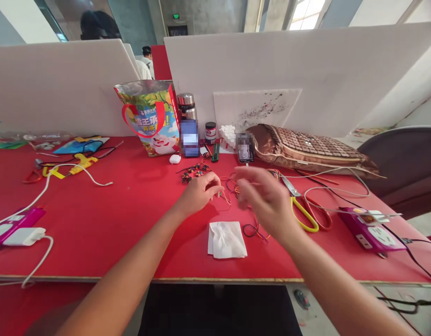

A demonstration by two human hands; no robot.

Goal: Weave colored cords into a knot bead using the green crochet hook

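Observation:
My left hand (204,191) is closed in a pinch over the middle of the red table (131,224). From its fingertips hangs a thin orange cord (228,199), with a small green bit at the pinch. To its right, my right hand (266,191) hovers with thumb and fingers apart, somewhat blurred; no held thing shows in it. A heap of dark and red cords (194,171) lies just beyond my left hand. Loose dark and purple cords (256,230) lie below my right hand. Closer to me is a folded white tissue (227,240).
Scissors with yellow and red handles (308,215) lie right of my right hand. Purple power strips (372,231) sit at both sides with trailing cables. At the back stand a colourful bag (155,123), a flask (187,105), two phones (190,140) and a brown beaded cushion (313,147). A yellow glue gun (82,163) lies left.

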